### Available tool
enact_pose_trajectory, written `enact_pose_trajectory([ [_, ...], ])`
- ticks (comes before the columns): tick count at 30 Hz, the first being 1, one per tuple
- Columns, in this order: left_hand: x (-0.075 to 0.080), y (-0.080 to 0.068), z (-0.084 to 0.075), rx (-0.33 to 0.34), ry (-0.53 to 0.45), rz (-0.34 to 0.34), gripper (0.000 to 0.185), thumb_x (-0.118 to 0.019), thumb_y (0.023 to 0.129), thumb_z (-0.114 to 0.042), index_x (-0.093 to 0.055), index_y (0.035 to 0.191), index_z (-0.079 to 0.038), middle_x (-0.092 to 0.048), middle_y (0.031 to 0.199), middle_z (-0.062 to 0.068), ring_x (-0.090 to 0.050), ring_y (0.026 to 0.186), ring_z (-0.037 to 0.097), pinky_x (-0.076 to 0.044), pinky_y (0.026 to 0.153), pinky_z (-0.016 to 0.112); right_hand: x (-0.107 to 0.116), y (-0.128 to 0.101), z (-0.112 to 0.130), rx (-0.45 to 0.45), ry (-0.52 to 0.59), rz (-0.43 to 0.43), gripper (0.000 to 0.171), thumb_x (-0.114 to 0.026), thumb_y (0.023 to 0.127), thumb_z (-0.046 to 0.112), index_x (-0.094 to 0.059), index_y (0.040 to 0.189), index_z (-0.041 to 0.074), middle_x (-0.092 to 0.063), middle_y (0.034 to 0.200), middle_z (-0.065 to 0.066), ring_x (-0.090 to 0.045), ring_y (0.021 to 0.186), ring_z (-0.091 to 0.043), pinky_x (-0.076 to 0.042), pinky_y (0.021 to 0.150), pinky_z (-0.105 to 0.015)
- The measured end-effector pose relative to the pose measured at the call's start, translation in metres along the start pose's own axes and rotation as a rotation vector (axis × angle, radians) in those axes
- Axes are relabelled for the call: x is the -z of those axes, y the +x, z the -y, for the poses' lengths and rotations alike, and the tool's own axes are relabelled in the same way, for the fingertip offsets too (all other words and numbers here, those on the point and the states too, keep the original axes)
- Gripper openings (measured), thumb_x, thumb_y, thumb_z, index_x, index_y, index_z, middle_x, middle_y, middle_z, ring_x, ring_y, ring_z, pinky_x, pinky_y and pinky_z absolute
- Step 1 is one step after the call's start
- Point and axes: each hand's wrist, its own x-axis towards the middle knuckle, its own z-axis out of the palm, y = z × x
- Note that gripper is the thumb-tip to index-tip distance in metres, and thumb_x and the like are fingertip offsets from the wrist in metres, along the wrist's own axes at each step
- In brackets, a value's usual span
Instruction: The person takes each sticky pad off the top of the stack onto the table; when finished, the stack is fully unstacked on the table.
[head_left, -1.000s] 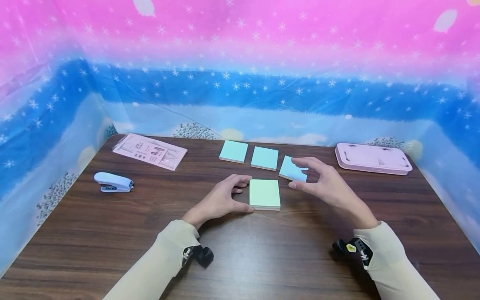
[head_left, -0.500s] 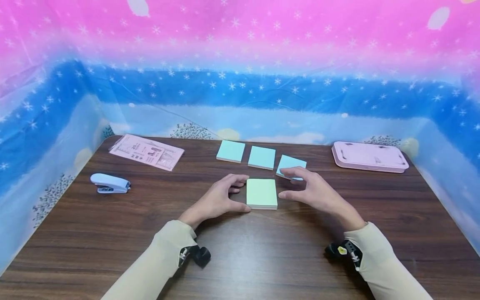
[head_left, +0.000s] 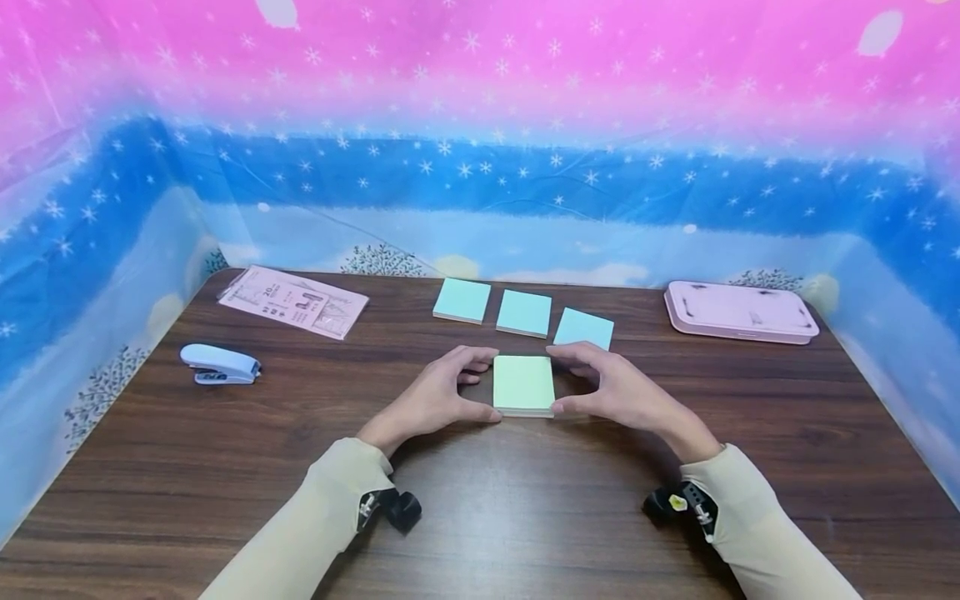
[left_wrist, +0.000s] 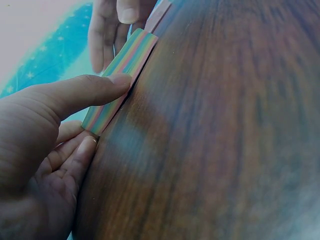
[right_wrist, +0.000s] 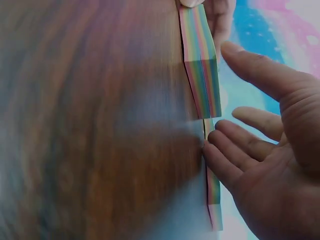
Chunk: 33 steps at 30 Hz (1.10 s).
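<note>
A pale green sticky-note pad (head_left: pixel 523 385) lies flat on the brown table (head_left: pixel 525 517) in front of me. My left hand (head_left: pixel 483 385) pinches its left edge, thumb at the near corner and fingers at the far one. In the left wrist view the thumb (left_wrist: pixel 95 90) presses the pad's rainbow-striped side (left_wrist: pixel 120 75). My right hand (head_left: pixel 561 380) curls round the right edge, thumb and forefinger at the two corners. In the right wrist view the pad (right_wrist: pixel 200 60) stands just off that hand's thumb (right_wrist: pixel 250 67).
Three blue-green pads (head_left: pixel 462 300) (head_left: pixel 523 313) (head_left: pixel 583 328) lie in a row just behind. A blue stapler (head_left: pixel 219 365) and a pink packet (head_left: pixel 292 302) are at the left, a pink case (head_left: pixel 738 312) at the back right. Starry plastic sheeting (head_left: pixel 480 192) walls the table.
My right hand has come down and left from above the rightmost blue pad to the green pad's right edge. The left hand and the pad have stayed put.
</note>
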Motion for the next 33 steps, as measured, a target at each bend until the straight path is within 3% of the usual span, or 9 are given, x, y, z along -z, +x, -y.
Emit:
enact_pose_trajectory([
  [16,0.0009,0.0009,-0.0006,0.005,0.01,0.002,0.084,-0.094,0.082,-0.017,-0.053,0.155,-0.009,-0.057,0.147,0.01,-0.06,0.13,0.03,-0.051,0.112,0.041,-0.006,0.002,-0.003,-0.002,-0.068,0.033,0.085,-0.089,0.089,0.034,-0.048,0.16,0.01,-0.047,0.159,-0.014,-0.046,0.145,-0.035,-0.04,0.119,-0.057],
  [33,0.0001,0.0008,-0.0008,0.015,0.002,0.0,0.083,-0.094,0.082,-0.016,-0.054,0.154,-0.01,-0.057,0.146,0.009,-0.061,0.13,0.031,-0.051,0.112,0.042,-0.009,0.0024,-0.0041,-0.002,-0.109,-0.01,0.082,-0.089,0.089,0.035,-0.052,0.158,0.013,-0.053,0.155,-0.012,-0.051,0.139,-0.033,-0.045,0.114,-0.058],
])
